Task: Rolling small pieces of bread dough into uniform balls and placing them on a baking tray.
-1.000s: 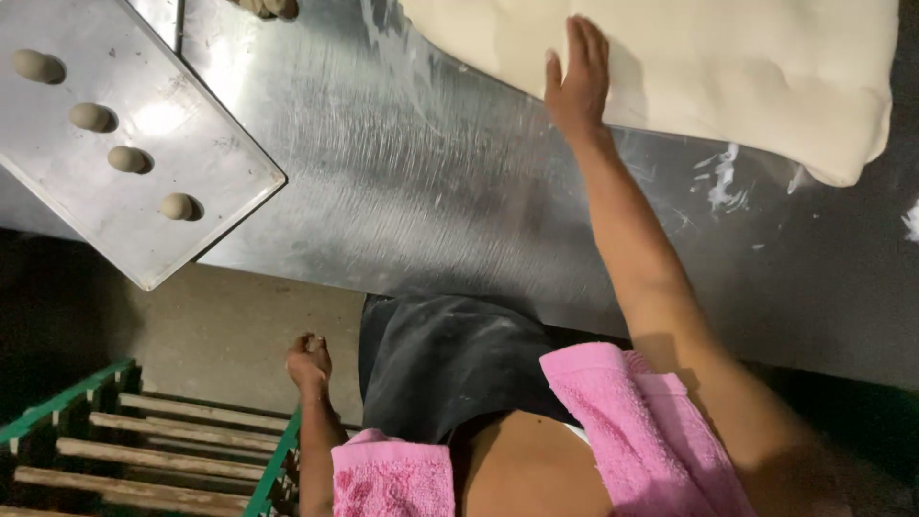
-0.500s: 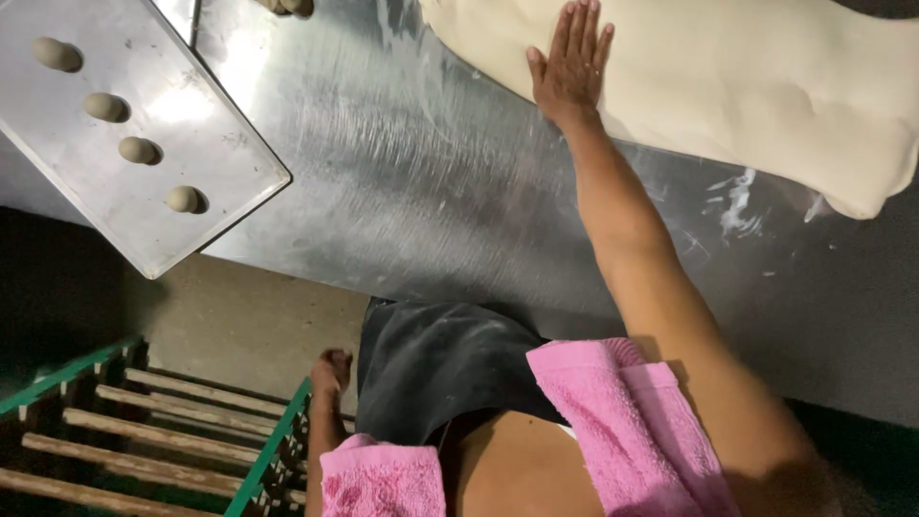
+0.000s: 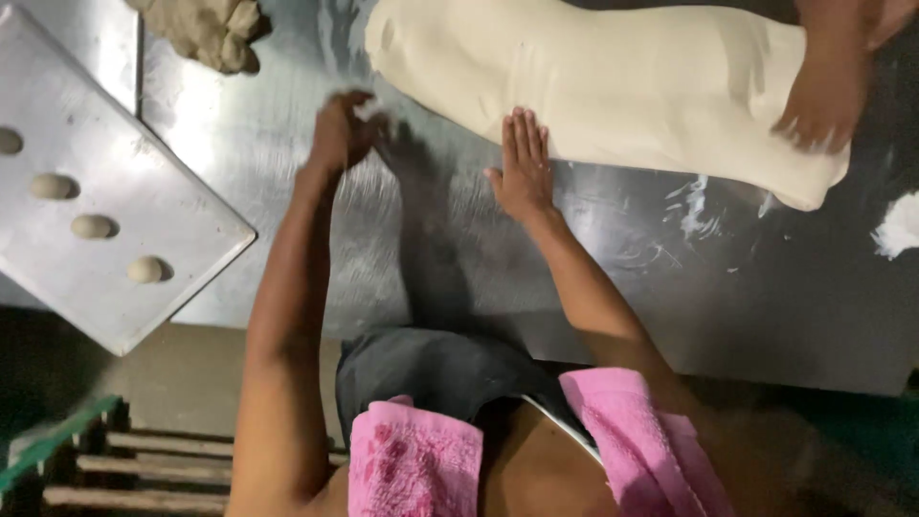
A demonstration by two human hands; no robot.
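A big slab of pale dough (image 3: 613, 86) lies across the steel table (image 3: 287, 239). My right hand (image 3: 522, 168) lies flat with straight fingers, its fingertips on the slab's near edge. My left hand (image 3: 340, 129) is raised over the table just left of the slab's end. It is blurred, and its fingers are bunched around a small white bit that looks like dough (image 3: 369, 108). Another person's hand (image 3: 823, 96) presses on the slab's right end.
A metal tray (image 3: 144, 191) with several small dough balls overhangs the table's left front edge. A lump of greyish dough (image 3: 206, 29) sits at the back left. Flour smears (image 3: 900, 225) mark the table at right. A green and wooden rack (image 3: 86, 460) stands below left.
My left hand has come up from beside my hip to the table near the dough's left end. My right hand has slid back to the dough's near edge. Another person's hand has appeared.
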